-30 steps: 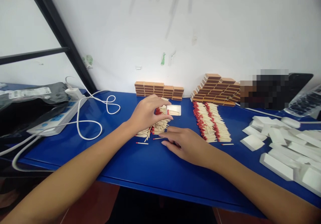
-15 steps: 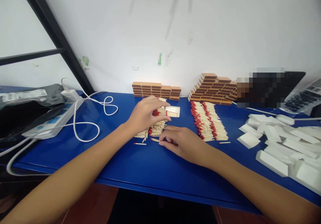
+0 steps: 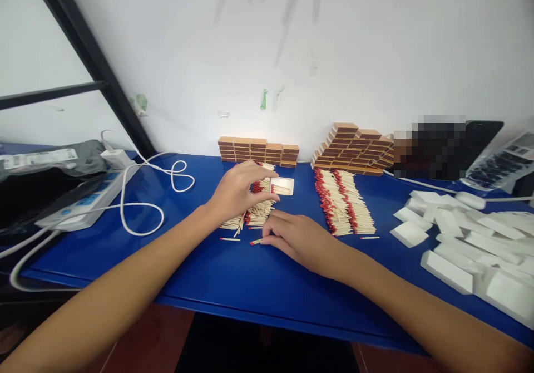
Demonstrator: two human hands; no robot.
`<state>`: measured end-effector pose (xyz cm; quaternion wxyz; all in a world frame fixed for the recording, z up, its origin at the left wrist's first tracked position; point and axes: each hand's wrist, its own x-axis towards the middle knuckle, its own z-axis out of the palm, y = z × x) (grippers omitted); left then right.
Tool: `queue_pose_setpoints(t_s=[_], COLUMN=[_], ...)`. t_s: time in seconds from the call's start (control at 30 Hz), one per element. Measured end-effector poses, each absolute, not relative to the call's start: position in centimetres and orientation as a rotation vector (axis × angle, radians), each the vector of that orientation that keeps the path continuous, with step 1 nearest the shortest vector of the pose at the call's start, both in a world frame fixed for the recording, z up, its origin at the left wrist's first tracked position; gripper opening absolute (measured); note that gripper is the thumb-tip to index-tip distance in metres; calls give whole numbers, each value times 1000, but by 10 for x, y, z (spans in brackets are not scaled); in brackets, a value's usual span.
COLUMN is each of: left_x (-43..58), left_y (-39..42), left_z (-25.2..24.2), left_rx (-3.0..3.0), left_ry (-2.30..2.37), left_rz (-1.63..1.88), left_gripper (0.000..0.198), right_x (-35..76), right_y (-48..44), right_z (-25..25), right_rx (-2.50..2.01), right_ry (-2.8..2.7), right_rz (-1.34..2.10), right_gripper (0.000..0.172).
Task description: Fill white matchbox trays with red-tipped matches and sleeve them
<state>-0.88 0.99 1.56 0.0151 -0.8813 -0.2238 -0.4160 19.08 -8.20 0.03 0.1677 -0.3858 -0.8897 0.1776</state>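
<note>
The left hand [image 3: 234, 190] grips the white tray [image 3: 287, 183] between thumb and finger — likely steadying it — right of the match pile [image 3: 259, 216]. The right hand [image 3: 298, 240], fingertips pinched together, holds one match [image 3: 255, 242] by its plain end, leaving the head free.

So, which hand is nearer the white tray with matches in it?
Left. The left hand holds the tray by its left end; the right hand is apart, lower in view, pinching a match.

The person's left hand [image 3: 238, 190], right hand [image 3: 298, 239] and forearms [image 3: 144, 273] are bare; below the hands shows what may be dark clothing [image 3: 267, 357].
</note>
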Motion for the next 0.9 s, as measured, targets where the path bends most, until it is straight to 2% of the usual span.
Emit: queue_pose_setpoints(t_s=[0.27, 0.4, 0.9], left_x=[-10, -6, -5], left_y=[10, 8, 5], left_z=[16, 16, 18], left_rx=[-2752, -2762, -2752], left_ry=[-644, -604, -569], left_rz=[-1280, -1332, -1372], left_gripper=[36, 43, 43], right_x=[216, 230, 240], right_y=[-67, -55, -53], right_z=[13, 20, 31], right_rx=[-1048, -1127, -1133], right_ry=[-2298, -2125, -2020], right_rz=[91, -105, -287], right_gripper=[11, 9, 7])
